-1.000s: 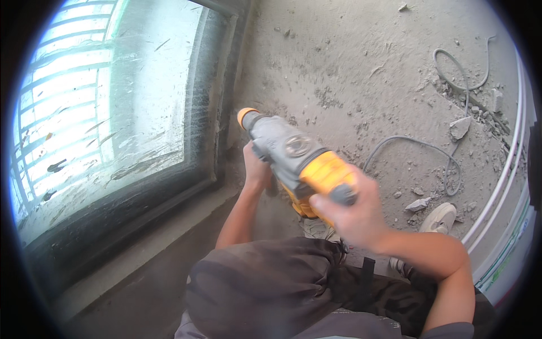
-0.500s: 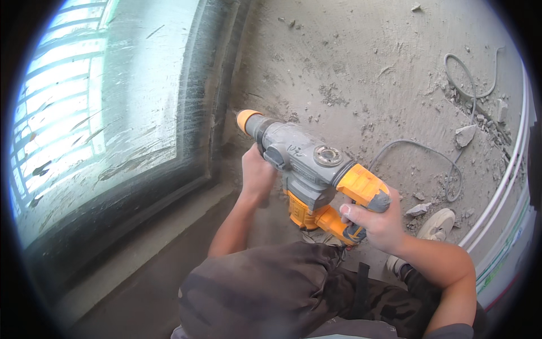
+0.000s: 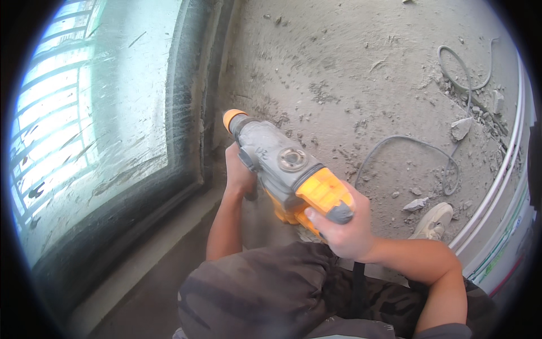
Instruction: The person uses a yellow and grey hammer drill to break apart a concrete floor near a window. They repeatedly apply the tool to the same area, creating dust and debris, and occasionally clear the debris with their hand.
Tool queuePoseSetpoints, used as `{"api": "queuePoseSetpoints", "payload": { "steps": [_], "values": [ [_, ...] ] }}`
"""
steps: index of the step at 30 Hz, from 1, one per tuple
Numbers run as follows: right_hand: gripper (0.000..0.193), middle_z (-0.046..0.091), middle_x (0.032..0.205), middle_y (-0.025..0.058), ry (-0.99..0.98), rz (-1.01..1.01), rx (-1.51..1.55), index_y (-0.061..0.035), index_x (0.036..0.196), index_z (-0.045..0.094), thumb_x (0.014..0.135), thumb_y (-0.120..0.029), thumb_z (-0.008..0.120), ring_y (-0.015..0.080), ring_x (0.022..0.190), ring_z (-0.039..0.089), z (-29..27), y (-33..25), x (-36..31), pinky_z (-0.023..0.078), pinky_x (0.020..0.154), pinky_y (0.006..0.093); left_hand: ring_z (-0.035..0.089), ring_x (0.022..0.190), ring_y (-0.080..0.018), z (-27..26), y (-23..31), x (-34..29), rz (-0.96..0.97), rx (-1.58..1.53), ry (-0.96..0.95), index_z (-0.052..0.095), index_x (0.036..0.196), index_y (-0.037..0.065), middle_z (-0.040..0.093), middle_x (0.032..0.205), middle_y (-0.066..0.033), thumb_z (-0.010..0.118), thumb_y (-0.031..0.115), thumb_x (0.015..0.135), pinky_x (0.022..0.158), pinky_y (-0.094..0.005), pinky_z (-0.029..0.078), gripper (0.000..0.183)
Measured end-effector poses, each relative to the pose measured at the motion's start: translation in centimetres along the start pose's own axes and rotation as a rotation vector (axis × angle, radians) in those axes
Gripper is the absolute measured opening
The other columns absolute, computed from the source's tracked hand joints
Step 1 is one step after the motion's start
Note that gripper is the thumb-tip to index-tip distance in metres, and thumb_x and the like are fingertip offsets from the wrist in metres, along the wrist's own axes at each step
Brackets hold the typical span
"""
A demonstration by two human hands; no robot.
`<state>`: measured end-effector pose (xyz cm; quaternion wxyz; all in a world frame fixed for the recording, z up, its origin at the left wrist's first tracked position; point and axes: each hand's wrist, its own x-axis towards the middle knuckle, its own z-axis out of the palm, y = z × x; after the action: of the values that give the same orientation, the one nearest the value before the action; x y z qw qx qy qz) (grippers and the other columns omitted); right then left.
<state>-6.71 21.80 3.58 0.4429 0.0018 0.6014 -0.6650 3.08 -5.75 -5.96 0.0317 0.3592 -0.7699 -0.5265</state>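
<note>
A grey and yellow rotary hammer [image 3: 272, 155] lies across the middle of the view, its nose pointing up and left toward the base of the window frame. My left hand [image 3: 240, 174] is wrapped round its front side handle, which is mostly hidden. On the yellow rear grip, my right hand [image 3: 345, 223] is closed with the thumb lying over the near side. The orange nose collar [image 3: 233, 118] hangs close to the dark window frame [image 3: 195, 101]. No bit can be clearly made out beyond it.
A dusty window [image 3: 121, 107] with bars behind it fills the left. Grey cable [image 3: 403, 138] loops over the rough concrete floor [image 3: 339, 62]. Broken chunks [image 3: 461, 129] and rubble lie at right, beside white pipes [image 3: 502, 186]. My shoe [image 3: 433, 221] stands near them.
Both hands have shifted the rotary hammer left and turned it, so its lower yellow body shows less. The right hand has come left with it. The whole view has also moved slightly.
</note>
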Motion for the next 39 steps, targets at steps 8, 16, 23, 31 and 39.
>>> {"api": "queuePoseSetpoints", "payload": {
  "steps": [8, 16, 23, 31, 39],
  "values": [
    [0.026, 0.075, 0.096, 0.0063, -0.033, 0.118, 0.012, 0.0016, 0.116, 0.071, 0.092, -0.003, 0.080, 0.0152, 0.080, 0.072, -5.3, -4.6, -0.3, 0.058, 0.074, 0.0332, 0.070, 0.080, -0.0092, 3.5, 4.5, -1.2, -0.109, -0.009, -0.013, 0.076, 0.107, -0.005, 0.077, 0.089, -0.0051, 0.071, 0.019, 0.100, 0.072, -0.0301, 0.057, 0.025],
    [0.020, 0.072, 0.087, 0.0070, -0.028, 0.128, 0.128, 0.0029, 0.115, 0.071, 0.096, -0.001, 0.075, 0.0151, 0.072, 0.069, -5.1, -4.4, -0.5, 0.056, 0.067, 0.0320, 0.065, 0.066, -0.0086, 3.0, 5.1, -1.7, -0.081, 0.101, 0.045, 0.073, 0.102, -0.005, 0.072, 0.078, -0.0039, 0.075, 0.018, 0.096, 0.060, -0.0304, 0.053, 0.023],
    [0.020, 0.072, 0.086, 0.0046, -0.036, 0.135, 0.213, 0.0023, 0.116, 0.072, 0.098, -0.004, 0.076, 0.0124, 0.071, 0.067, -1.0, -1.2, 1.8, 0.054, 0.066, 0.0309, 0.077, 0.091, -0.0149, 0.3, 0.4, 1.7, -0.040, 0.261, 0.046, 0.076, 0.113, -0.008, 0.083, 0.094, -0.0139, 0.077, 0.018, 0.096, 0.085, -0.0353, 0.060, 0.032],
    [0.020, 0.071, 0.083, 0.0045, 0.074, 0.250, 0.293, 0.0016, 0.113, 0.072, 0.094, -0.001, 0.077, 0.0132, 0.066, 0.067, -4.6, -1.5, 3.8, 0.055, 0.062, 0.0312, 0.066, 0.065, -0.0109, 2.7, 3.5, 2.2, -0.080, 0.186, -0.060, 0.072, 0.100, -0.005, 0.070, 0.075, -0.0041, 0.072, 0.019, 0.096, 0.060, -0.0330, 0.056, 0.024],
    [0.021, 0.073, 0.092, 0.0068, 0.039, 0.286, 0.364, 0.0019, 0.115, 0.072, 0.096, -0.003, 0.079, 0.0139, 0.076, 0.070, -7.3, -3.0, 1.2, 0.056, 0.066, 0.0312, 0.080, 0.088, -0.0333, 4.2, 6.3, -0.9, -0.259, 0.225, -0.032, 0.073, 0.105, -0.008, 0.079, 0.089, -0.0239, 0.079, 0.019, 0.091, 0.082, -0.0429, 0.058, 0.032]
  ]
}}
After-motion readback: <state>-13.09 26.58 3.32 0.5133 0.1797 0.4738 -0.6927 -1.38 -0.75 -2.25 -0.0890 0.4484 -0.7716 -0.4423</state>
